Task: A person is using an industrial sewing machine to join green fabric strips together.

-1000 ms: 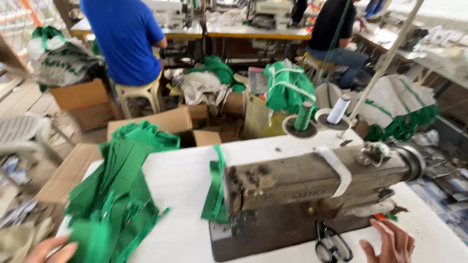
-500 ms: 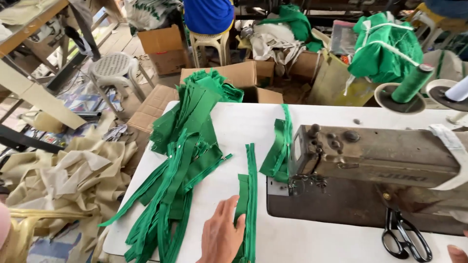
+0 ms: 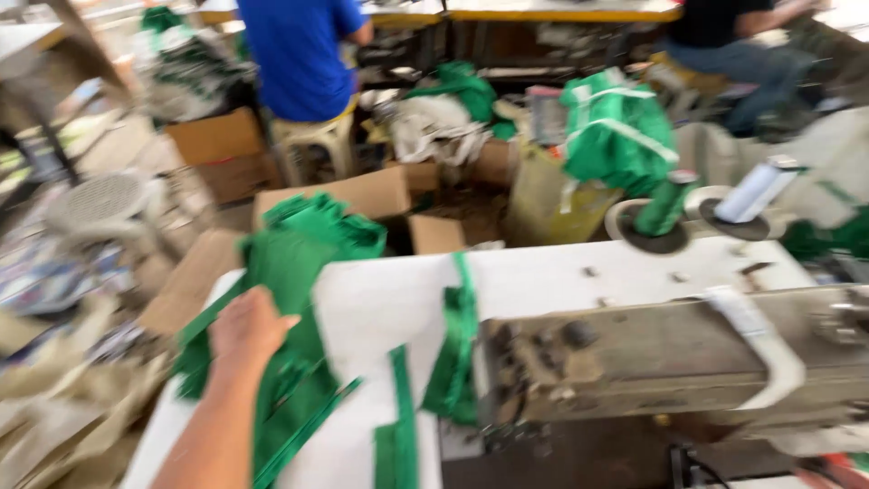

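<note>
Your left hand (image 3: 246, 328) lies on the heap of green fabric strips (image 3: 294, 299) at the far left of the sewing machine (image 3: 670, 362), fingers curled down onto the cloth; the blur keeps you from telling whether they pinch a strip or only press on the pile. Your right hand is out of sight, so nothing can be said of its grip. As the work stands, no strip lies under the machine's needle end: the heap is loose and unsorted on the white table (image 3: 543, 272), one strip (image 3: 457, 353) hangs folded against the machine's left end, and another (image 3: 398, 426) lies flat on the table just in front of that end. Judging from this, the picking-up is barely begun and the feeding to the machine is all left to do. Behind the machine, a green thread spool (image 3: 665, 206) and a pale spool (image 3: 756, 190) stand tilted on their discs. Beyond the table, open cardboard boxes (image 3: 362, 199) sit on the floor, and a tied green bundle (image 3: 615, 131) rests behind the spools. Farther back from the machine, a person in a blue shirt (image 3: 299, 45) sits on a stool, and another person (image 3: 724, 36) sits to the right. The draped strip at the machine's left end lies between the heap and the machine.
</note>
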